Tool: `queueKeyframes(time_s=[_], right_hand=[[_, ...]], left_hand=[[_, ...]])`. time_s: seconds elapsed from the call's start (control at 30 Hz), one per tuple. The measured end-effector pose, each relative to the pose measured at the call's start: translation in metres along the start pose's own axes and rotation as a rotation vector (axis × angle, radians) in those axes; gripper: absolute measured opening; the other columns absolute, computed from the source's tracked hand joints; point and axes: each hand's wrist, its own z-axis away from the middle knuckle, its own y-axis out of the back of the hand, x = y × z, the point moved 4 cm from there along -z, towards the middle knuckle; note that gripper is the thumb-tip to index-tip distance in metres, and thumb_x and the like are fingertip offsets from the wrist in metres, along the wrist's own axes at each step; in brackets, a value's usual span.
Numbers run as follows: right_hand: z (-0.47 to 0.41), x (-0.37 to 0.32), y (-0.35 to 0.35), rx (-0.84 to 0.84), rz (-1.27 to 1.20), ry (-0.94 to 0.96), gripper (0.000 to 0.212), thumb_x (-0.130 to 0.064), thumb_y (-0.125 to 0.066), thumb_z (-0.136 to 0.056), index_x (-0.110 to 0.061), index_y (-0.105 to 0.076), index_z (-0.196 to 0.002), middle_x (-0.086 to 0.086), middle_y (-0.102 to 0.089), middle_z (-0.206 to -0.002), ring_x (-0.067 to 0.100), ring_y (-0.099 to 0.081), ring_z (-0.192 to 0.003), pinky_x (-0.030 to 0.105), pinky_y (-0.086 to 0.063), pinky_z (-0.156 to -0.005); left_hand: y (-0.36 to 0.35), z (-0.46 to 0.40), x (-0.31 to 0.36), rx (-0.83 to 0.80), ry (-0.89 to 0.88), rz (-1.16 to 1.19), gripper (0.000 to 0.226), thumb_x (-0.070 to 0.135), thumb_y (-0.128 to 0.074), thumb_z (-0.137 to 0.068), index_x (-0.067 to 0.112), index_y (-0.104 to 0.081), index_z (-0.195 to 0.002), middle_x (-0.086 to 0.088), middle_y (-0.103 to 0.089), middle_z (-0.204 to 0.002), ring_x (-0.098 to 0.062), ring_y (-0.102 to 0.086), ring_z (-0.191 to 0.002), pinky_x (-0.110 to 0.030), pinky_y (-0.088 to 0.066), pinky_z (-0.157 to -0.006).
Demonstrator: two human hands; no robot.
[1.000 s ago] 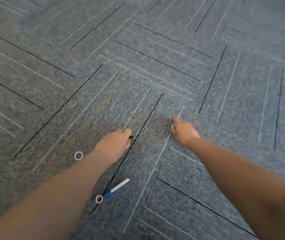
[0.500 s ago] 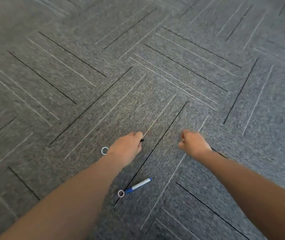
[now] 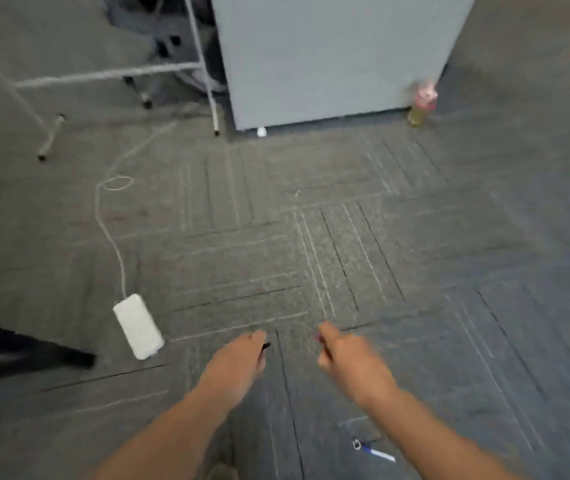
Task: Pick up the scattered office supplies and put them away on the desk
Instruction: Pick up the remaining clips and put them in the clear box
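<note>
My left hand is closed above the grey carpet, and the black tip of a small dark item sticks out past its fingers. My right hand is closed too, with a small reddish thing pinched at its fingertips; what it is I cannot tell. Under my right forearm a blue and white pen lies on the floor with a small white ring at its end. The frame is blurred.
A white power strip with its cord lies at the left. A grey partition panel stands ahead, with a bottle at its right corner. White desk legs and a dark furniture base are at the left.
The view has swung up and around: the partition, desk legs and power strip have come into sight. The pen and ring now lie under my right forearm. Both hands stay closed.
</note>
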Motion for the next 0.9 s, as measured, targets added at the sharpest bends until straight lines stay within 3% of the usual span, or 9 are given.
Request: queueKeyframes(time_s=[0.1, 0.23, 0.37, 0.47, 0.6, 0.77, 0.9], right_hand=[[0.019, -0.147, 0.065, 0.042, 0.128, 0.239, 0.013, -0.020, -0.049, -0.090, -0.019, -0.049, -0.103, 0.019, -0.066, -0.090, 0.039, -0.061, -0.085, 0.034, -0.031, -0.060], [0.042, -0.352, 0.114, 0.100, 0.220, 0.549, 0.014, -0.024, -0.048, -0.086, -0.024, -0.043, -0.098, 0.011, -0.067, -0.088, 0.036, -0.062, -0.086, 0.039, -0.045, -0.062], [0.065, -0.539, 0.117, 0.093, 0.237, 0.773, 0.009, -0.022, -0.048, -0.087, -0.024, -0.042, -0.092, 0.011, -0.064, -0.076, 0.037, -0.059, -0.074, 0.045, -0.048, -0.062], [0.082, -0.654, 0.097, 0.082, 0.256, 0.924, 0.010, -0.020, -0.050, -0.091, -0.019, -0.046, -0.100, 0.008, -0.063, -0.078, 0.031, -0.057, -0.071, 0.042, -0.048, -0.063], [0.096, -0.757, 0.050, -0.007, 0.288, 1.064, 0.011, -0.018, -0.049, -0.092, -0.018, -0.048, -0.103, -0.001, -0.055, -0.073, 0.021, -0.049, -0.067, 0.035, -0.039, -0.060], [0.092, -0.817, -0.009, -0.169, 0.431, 1.159, 0.007, -0.019, -0.049, -0.096, -0.017, -0.048, -0.103, -0.002, -0.053, -0.074, 0.014, -0.050, -0.065, 0.026, -0.037, -0.060], [0.073, -0.838, -0.051, -0.298, 0.537, 1.228, 0.010, -0.016, -0.048, -0.096, -0.022, -0.041, -0.093, -0.007, -0.045, -0.063, 0.002, -0.041, -0.055, 0.018, -0.024, -0.048]], left_hand=[[0.116, 0.080, -0.044, 0.168, 0.127, 0.130, 0.013, 0.019, -0.042, -0.095, 0.009, -0.047, -0.101, -0.011, -0.055, -0.100, -0.031, -0.058, -0.092, -0.038, -0.041, -0.072], [0.254, 0.185, -0.121, 0.440, 0.305, 0.234, 0.016, 0.023, -0.044, -0.094, 0.010, -0.048, -0.101, -0.011, -0.056, -0.101, -0.031, -0.056, -0.095, -0.041, -0.039, -0.077], [0.346, 0.286, -0.220, 0.634, 0.458, 0.257, 0.009, 0.023, -0.042, -0.096, 0.015, -0.044, -0.094, -0.010, -0.056, -0.097, -0.028, -0.058, -0.089, -0.037, -0.041, -0.072], [0.377, 0.357, -0.297, 0.774, 0.623, 0.344, 0.013, 0.022, -0.043, -0.096, 0.013, -0.049, -0.104, -0.009, -0.059, -0.102, -0.026, -0.059, -0.091, -0.030, -0.042, -0.071], [0.372, 0.425, -0.376, 0.823, 0.796, 0.460, 0.024, 0.020, -0.044, -0.095, 0.011, -0.050, -0.117, -0.009, -0.058, -0.112, -0.026, -0.057, -0.099, -0.035, -0.046, -0.081], [0.348, 0.453, -0.424, 0.789, 0.973, 0.490, 0.012, 0.019, -0.047, -0.096, 0.015, -0.051, -0.106, 0.005, -0.048, -0.082, -0.003, -0.044, -0.059, -0.022, -0.036, -0.062], [0.326, 0.443, -0.444, 0.761, 1.073, 0.553, 0.010, 0.018, -0.048, -0.096, 0.018, -0.052, -0.105, 0.002, -0.054, -0.089, -0.008, -0.052, -0.066, -0.024, -0.042, -0.062]])
